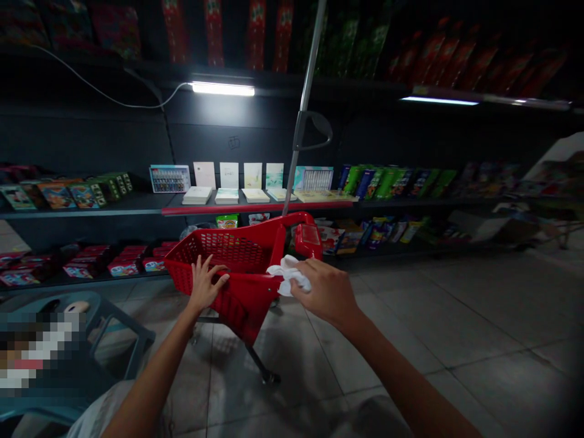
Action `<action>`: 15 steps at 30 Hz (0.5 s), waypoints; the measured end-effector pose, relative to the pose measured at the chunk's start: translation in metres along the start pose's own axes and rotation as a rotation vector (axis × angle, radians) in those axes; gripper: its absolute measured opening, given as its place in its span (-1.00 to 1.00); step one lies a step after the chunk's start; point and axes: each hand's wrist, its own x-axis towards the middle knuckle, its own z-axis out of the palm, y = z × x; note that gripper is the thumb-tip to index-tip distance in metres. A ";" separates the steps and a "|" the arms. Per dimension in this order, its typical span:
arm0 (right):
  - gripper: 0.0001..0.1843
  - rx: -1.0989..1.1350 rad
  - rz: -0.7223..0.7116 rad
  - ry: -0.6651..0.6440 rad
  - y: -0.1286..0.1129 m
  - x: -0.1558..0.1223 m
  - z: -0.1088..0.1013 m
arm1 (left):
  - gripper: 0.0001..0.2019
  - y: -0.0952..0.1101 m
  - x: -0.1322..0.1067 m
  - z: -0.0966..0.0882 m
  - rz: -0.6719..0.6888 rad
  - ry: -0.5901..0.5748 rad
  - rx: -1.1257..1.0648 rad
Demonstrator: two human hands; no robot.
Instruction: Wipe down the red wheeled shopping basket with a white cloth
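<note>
A red plastic shopping basket on wheels stands on the tiled floor in front of me, its long metal handle rising upward. My left hand rests on the basket's near rim with the fingers spread. My right hand is closed around a crumpled white cloth, which touches the rim at the basket's right corner. I cannot see inside the basket.
Dark shop shelves run along the back, filled with boxed paint sets, notebooks and colourful packs. A teal plastic stool stands at the lower left. Tiled floor stretches to the right.
</note>
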 end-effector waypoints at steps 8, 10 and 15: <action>-0.67 -0.099 -0.054 -0.068 -0.035 0.018 0.000 | -0.60 0.030 -0.010 -0.014 -0.039 0.112 -0.085; -0.67 -0.086 -0.049 -0.076 -0.044 0.021 0.001 | -0.66 0.053 -0.013 -0.026 0.051 0.162 -0.137; -0.68 0.054 -0.049 -0.050 -0.062 0.021 0.006 | -0.64 0.108 -0.030 -0.048 0.259 0.137 -0.287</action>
